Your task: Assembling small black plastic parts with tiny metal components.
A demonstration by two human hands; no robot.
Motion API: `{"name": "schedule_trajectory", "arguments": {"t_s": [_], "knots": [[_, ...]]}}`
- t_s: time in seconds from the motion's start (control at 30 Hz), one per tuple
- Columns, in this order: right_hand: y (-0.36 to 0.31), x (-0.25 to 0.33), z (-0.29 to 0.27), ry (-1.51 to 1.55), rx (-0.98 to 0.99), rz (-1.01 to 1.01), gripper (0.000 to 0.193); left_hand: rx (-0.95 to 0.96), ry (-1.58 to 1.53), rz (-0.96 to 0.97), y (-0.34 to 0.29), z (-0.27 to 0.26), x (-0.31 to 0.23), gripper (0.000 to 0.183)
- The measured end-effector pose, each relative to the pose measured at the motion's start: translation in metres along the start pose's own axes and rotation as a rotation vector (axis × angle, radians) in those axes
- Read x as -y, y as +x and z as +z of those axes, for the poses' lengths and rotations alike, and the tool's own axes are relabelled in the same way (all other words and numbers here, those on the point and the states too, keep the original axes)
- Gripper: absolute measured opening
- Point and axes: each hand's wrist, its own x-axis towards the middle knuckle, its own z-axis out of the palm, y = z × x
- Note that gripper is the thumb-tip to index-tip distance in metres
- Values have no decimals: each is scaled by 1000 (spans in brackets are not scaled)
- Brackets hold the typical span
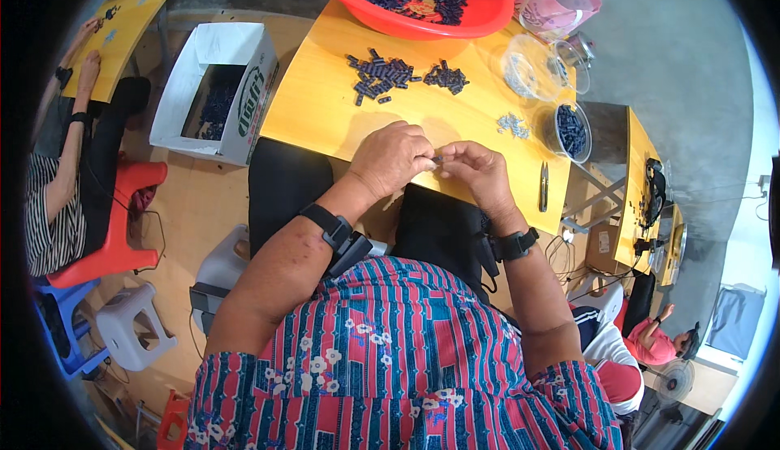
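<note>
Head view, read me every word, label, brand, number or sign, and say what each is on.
White carton: large dark lettering on its side; I won't copy print out.
Brown box at right: marks too small to read.
Small dark piece between left hand and right hand: too small to tell.

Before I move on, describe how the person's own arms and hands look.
The left hand and right hand are ungloved. Each wrist wears a black strap with a blocky dark piece. The forearms are bare below short sleeves, patterned in teal and pinkish-red stripes with white flowers.
</note>
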Motion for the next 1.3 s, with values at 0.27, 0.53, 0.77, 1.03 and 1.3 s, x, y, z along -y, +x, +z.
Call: {"name": "schedule_trajectory", "arguments": {"t_s": [0.27,0.53,0.77,1.03,1.3], "knots": [[-3,-7,10,-103,-134,-149,13,-12,-7,10,0,-1,-2,14],[-4,-9,13,-335,-171,-300,17,20,15,-12,2,-1,-1,15],[-6,-24,22,-484,-224,-559,26,-4,28,41,1,0,1,15],[-3,-19,7,-160,-190,-287,14,-3,-25,26,1,-2,0,14],[1,-9,9,15,-221,-63,16,28,-98,-15,3,-2,-1,16]]}}
